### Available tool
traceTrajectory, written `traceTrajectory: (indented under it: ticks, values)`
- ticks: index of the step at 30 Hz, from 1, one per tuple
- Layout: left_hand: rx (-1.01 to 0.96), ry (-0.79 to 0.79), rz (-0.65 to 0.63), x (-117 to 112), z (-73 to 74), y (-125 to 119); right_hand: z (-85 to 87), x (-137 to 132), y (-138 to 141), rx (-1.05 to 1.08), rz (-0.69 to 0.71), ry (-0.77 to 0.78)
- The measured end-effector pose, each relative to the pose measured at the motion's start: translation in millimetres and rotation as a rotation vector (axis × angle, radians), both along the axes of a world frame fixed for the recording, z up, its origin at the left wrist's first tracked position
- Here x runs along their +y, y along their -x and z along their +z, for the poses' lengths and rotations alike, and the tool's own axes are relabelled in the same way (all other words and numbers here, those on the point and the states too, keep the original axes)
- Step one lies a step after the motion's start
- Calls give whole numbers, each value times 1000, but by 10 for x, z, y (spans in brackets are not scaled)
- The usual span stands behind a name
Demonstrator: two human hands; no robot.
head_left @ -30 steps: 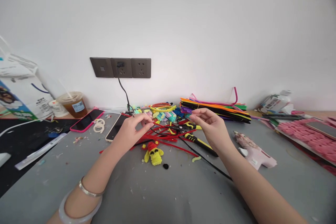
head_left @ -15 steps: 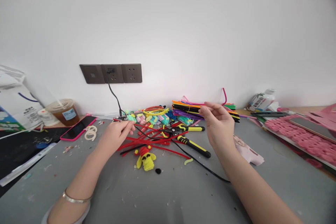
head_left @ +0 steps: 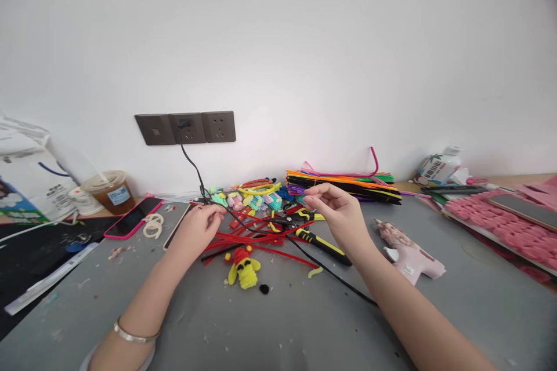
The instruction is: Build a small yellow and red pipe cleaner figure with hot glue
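My left hand (head_left: pixel 201 227) is closed, its fingers curled beside the red pipe cleaners (head_left: pixel 248 239); whatever sits between them, if anything, is hidden. In the air above the yellow-black pliers (head_left: pixel 324 246), my right hand (head_left: pixel 338 213) has thumb and fingertips pinched together, and I cannot make out anything in them. A small yellow pipe-cleaner figure with a red top (head_left: pixel 244 269) lies in front of the red pile. Close to it is a black pompom (head_left: pixel 264 289). A dark flat object (head_left: pixel 177 231) is partly covered by my left hand.
Bundled coloured pipe cleaners (head_left: pixel 348 185) lie by the wall. A pink glue gun (head_left: pixel 411 252) is at the right, and a black cable (head_left: pixel 335 272) crosses the table toward a wall socket (head_left: pixel 187 127). At left stand a drink cup (head_left: pixel 111 194) and a pink-cased phone (head_left: pixel 134 218).
My right hand has moved left and lower, uncovering more of the glue gun. My left hand has dropped slightly, with a dark flat object now showing beside it. The view has shifted a little.
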State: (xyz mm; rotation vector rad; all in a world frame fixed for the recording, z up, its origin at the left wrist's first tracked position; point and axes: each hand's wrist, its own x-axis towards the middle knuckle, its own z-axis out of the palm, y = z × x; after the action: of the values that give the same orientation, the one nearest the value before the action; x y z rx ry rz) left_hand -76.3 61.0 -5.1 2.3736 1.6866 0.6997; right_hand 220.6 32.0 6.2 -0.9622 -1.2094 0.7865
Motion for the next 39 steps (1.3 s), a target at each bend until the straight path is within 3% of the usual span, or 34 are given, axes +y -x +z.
traceTrajectory:
  ticks: [7, 17, 31, 37, 39]
  values:
    - [104, 31, -207, -77, -126, -143, -2, -18, 41, -14, 31, 5]
    - [108, 65, -266, -109, -139, -144, -17, -4, 36, -33, 38, 22]
    - [83, 85, -346, -170, -98, -171, -21, 5, -30, -46, -78, -4]
    - [97, 53, -367, -179, -109, -175, -127, 27, 36, -295, 241, 142]
    - [93, 46, -397, -188, -106, -179, -164, 17, 75, -393, 261, 143]
